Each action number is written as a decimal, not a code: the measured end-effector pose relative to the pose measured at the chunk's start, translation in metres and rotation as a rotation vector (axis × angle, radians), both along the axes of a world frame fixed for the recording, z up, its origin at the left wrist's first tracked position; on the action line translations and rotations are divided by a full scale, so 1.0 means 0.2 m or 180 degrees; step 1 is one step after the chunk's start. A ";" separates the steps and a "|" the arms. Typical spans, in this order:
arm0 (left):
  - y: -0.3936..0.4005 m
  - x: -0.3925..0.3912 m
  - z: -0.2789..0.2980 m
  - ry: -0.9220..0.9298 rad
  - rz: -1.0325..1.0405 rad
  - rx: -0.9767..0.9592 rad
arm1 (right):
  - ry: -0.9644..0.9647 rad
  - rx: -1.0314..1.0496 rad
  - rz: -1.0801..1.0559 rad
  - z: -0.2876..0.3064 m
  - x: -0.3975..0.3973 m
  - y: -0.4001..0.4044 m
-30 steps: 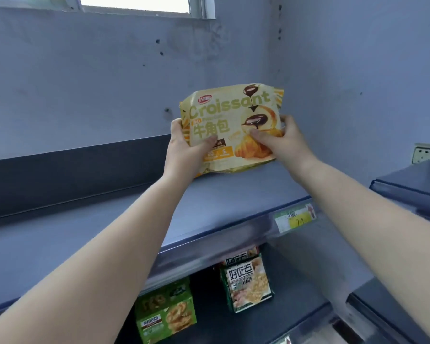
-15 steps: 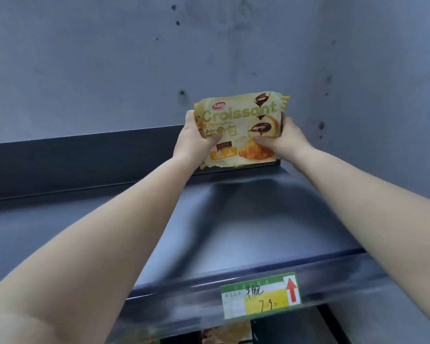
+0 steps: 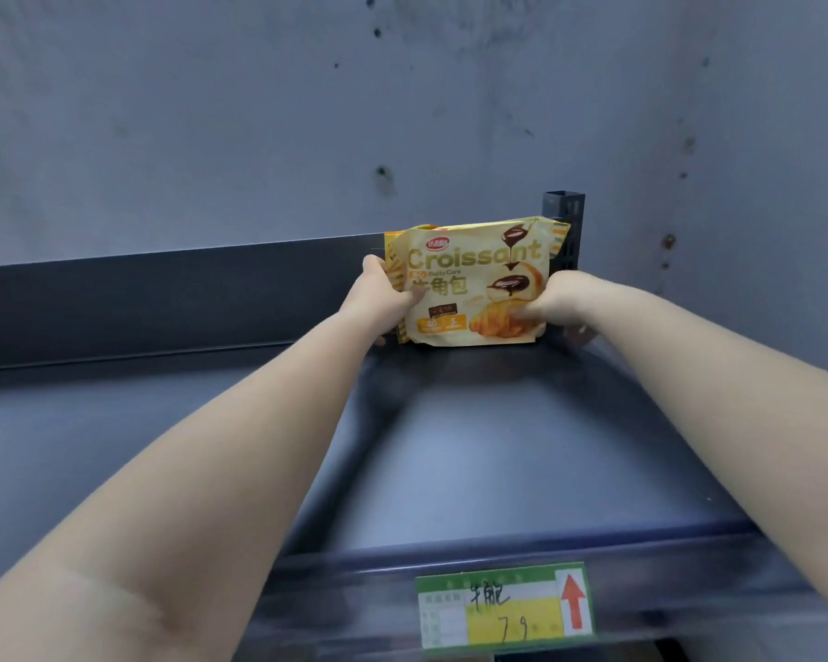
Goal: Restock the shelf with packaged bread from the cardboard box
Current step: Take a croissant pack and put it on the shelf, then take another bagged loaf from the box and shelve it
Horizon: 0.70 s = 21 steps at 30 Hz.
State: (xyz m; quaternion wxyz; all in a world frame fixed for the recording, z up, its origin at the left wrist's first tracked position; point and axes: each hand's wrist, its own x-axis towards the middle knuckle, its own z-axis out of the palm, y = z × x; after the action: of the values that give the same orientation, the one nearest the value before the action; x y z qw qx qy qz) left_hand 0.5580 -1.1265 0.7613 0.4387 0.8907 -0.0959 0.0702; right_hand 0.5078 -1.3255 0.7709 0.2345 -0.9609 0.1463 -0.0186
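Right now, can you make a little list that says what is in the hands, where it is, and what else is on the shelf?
held thing: croissant pack, yellow, standing upright
left hand: grips the pack's left edge
right hand: grips the pack's right side
place: back right of the shelf, by the back panel and post
other goods on shelf: none in view
price tag: on the shelf's front edge, with a red arrow

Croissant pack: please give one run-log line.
croissant pack | upright, back right of top shelf | left hand, right hand gripping
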 end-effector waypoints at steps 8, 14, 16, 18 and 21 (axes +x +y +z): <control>0.41 -0.25 0.13 -0.1295 0.0811 0.1700 | -0.1290 -0.1621 0.0562 0.11 -0.24 0.53; 1.03 -0.65 0.13 -0.1619 0.1057 0.3118 | -0.1900 -0.1531 0.1926 0.05 -0.36 1.21; 1.28 -0.80 0.11 -0.1491 0.1198 0.3369 | -0.2042 -0.1438 0.2243 0.03 -0.42 1.46; 1.54 -0.96 0.08 -0.1319 0.1352 0.3519 | -0.2170 -0.1344 0.2531 0.01 -0.50 1.72; 1.90 -1.23 0.04 -0.1030 0.1606 0.3648 | -0.2346 -0.1266 0.2942 -0.03 -0.66 2.13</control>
State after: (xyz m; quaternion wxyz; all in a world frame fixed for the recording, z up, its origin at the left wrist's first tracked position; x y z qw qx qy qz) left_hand 0.3119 -0.7472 0.7686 -0.1564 0.9571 0.0291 0.2422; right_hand 0.3767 -0.8998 0.7653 0.0700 -0.8806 -0.3814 -0.2724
